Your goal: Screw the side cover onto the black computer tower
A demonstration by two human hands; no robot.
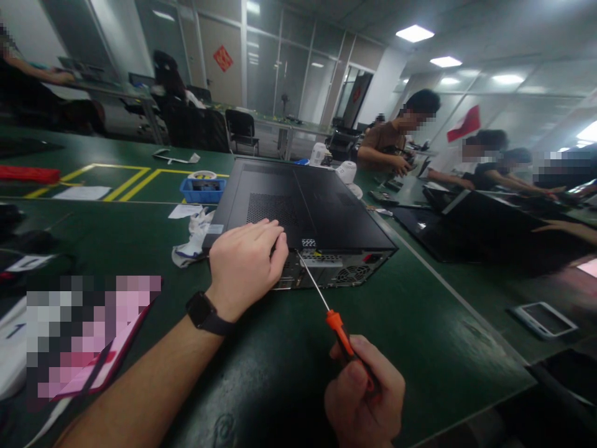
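A black desktop computer case (326,205) lies flat on the green table, its rear panel with ports and a fan grille facing me. My left hand (249,258) rests on the near left edge of the case, its fingers laid over the top panel beside the perforated vent; a dark watch is on the wrist. In my right hand (366,395) is an orange-and-black screwdriver (342,336), its handle wrapped by the fingers. The thin shaft points up and left, with the tip at the top edge of the rear panel. Any screw there is too small to make out.
Left of the case are a blue bin (203,190) and a crumpled white cloth (193,239). A pink pouch (125,336) lies at the near left. On the right are a black laptop-like panel (420,230) and a grey-white device (545,319). Several people work nearby.
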